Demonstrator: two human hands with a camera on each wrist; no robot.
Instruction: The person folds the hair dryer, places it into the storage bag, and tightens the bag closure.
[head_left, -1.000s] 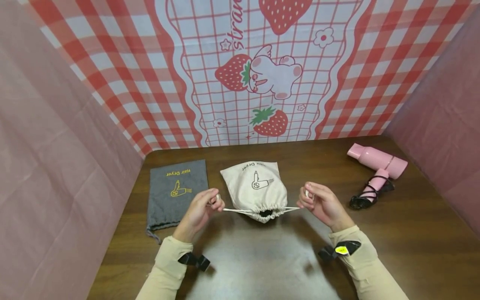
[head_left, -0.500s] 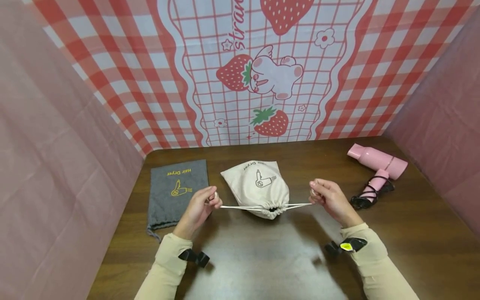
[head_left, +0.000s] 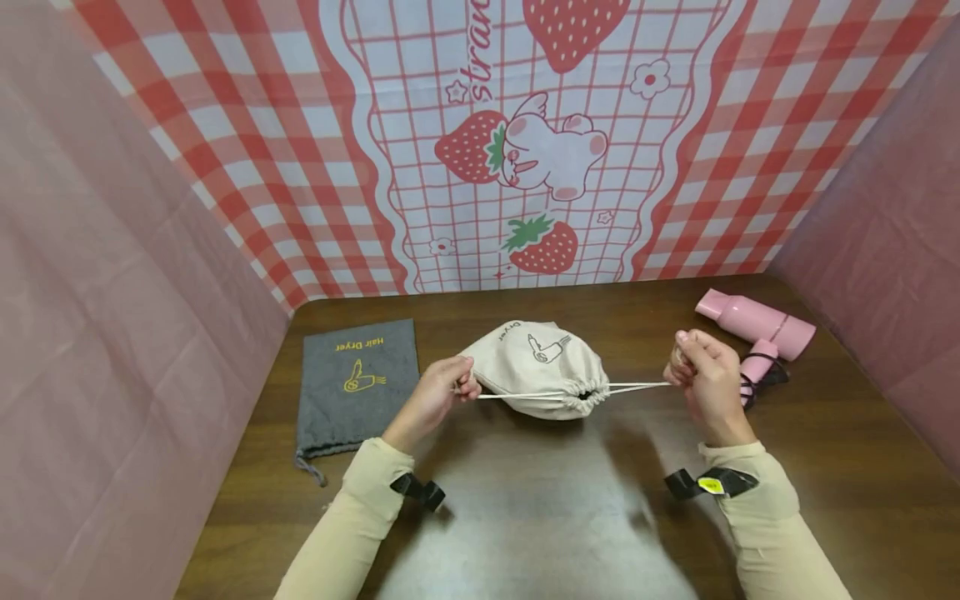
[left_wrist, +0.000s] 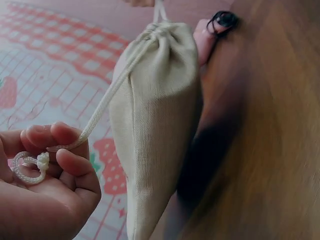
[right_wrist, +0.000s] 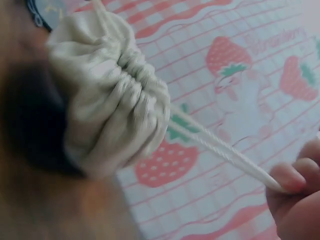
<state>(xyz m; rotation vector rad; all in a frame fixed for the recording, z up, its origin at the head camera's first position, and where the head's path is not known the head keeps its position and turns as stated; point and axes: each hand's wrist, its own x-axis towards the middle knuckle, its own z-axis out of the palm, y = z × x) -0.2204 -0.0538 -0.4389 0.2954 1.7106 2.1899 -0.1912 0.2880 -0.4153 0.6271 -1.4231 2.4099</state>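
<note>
A bulging cream drawstring bag (head_left: 551, 367) with a hair dryer drawing is between my hands, its mouth gathered to a small dark gap. My left hand (head_left: 440, 398) curls its fingers round the white drawstring (left_wrist: 107, 97) on one side; in the left wrist view the cord's knotted end (left_wrist: 43, 161) loops in the palm. On the other side, my right hand (head_left: 708, 379) grips the opposite drawstring (right_wrist: 225, 150), pulled taut. In the right wrist view the cloth at the mouth is bunched in tight folds. What fills the bag is hidden.
A flat grey drawstring bag (head_left: 358, 400) marked "Hair Dryer" lies to the left on the wooden table (head_left: 525, 508). At the right lies a pink hair dryer (head_left: 757, 325) with its black cord wrapped round the handle, partly behind my right hand. A strawberry-print cloth (head_left: 540, 167) hangs at the back.
Both hands have moved, the right one farther right and up. The cream bag's mouth has shifted right and drawn tighter, and the bag has turned. The strings stretch out longer.
</note>
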